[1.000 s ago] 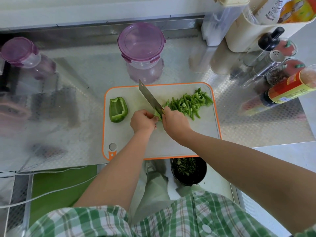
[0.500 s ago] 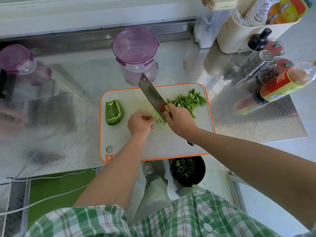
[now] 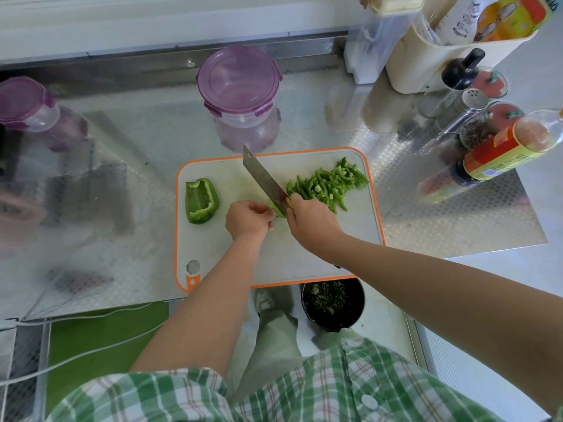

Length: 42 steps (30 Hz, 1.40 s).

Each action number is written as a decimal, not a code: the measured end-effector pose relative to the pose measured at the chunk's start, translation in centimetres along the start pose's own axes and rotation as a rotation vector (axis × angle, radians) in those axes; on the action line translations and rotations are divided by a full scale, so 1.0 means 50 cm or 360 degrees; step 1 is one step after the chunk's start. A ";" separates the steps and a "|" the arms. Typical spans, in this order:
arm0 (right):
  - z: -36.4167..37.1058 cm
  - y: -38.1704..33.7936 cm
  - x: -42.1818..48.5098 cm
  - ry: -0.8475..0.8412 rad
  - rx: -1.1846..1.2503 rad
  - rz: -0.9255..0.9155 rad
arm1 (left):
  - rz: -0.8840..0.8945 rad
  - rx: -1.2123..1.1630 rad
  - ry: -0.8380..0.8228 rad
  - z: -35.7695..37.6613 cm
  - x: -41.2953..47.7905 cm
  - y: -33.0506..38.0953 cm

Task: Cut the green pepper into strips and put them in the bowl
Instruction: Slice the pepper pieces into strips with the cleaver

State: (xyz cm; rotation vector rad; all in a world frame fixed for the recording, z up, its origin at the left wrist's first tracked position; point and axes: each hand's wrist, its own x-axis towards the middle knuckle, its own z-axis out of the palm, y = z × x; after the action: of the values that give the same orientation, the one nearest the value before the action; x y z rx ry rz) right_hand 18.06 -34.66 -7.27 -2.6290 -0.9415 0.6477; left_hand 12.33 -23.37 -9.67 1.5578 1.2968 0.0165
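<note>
On the white, orange-rimmed cutting board (image 3: 304,263) my right hand (image 3: 310,222) grips a cleaver (image 3: 263,178), its blade pointing to the far left. Its edge is down on a small green pepper piece (image 3: 277,210) that my left hand (image 3: 248,219) pinches with curled fingers. A pile of cut pepper strips (image 3: 327,184) lies right of the blade. A larger uncut pepper piece (image 3: 201,201) sits at the board's left side. A black bowl (image 3: 333,303) with chopped greens inside is below the counter's front edge.
A purple-lidded clear container (image 3: 239,83) stands just behind the board, another (image 3: 26,105) at far left. Bottles, shakers and jars (image 3: 487,141) crowd the right side beside a cream holder (image 3: 441,50). My leg and shoe show below the counter.
The cleaver rose half a second ago and has come down again on the small piece my left hand holds. The view has shifted slightly.
</note>
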 end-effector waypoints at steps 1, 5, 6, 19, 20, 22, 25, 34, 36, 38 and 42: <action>0.000 -0.002 0.002 -0.0007 -0.0029 0.0006 | -0.0002 0.0008 0.0000 0.000 0.001 -0.001; 0.006 -0.017 0.018 -0.0046 -0.0130 0.0060 | 0.0036 0.0060 -0.0011 -0.001 0.002 -0.001; 0.010 -0.021 0.022 -0.0042 -0.0142 0.0065 | 0.0050 0.0074 -0.0015 -0.002 0.001 -0.001; 0.023 0.019 0.016 0.0137 0.0091 -0.0006 | 0.0086 0.0128 -0.0029 -0.001 0.000 -0.003; 0.021 0.025 0.012 0.0125 0.0065 -0.0024 | 0.0089 0.0148 -0.0029 0.001 0.001 -0.004; 0.020 0.032 0.003 0.0118 0.0036 -0.0041 | 0.0090 0.0180 -0.0043 0.005 0.001 -0.003; 0.021 0.031 -0.002 0.0107 0.0004 -0.0062 | 0.0130 0.0316 -0.0056 0.008 -0.001 -0.004; 0.020 0.039 -0.024 0.0054 -0.0070 -0.0080 | 0.0363 0.0589 -0.0134 0.009 -0.003 -0.015; 0.019 0.031 -0.013 0.0047 -0.0052 -0.0070 | 0.0461 0.0676 -0.0222 0.003 -0.005 -0.013; 0.019 0.027 -0.006 0.0051 -0.0050 -0.0055 | 0.0529 0.0718 -0.0274 -0.002 -0.010 -0.014; 0.013 0.035 -0.006 0.0085 0.0058 -0.0037 | 0.0375 0.0443 -0.0116 -0.008 -0.012 -0.028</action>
State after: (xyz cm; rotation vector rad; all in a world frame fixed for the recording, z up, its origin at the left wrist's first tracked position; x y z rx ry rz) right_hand 18.44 -36.10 -8.44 -2.5859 -0.9346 0.5808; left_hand 10.88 -23.73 -10.14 1.9253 1.0863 -0.0746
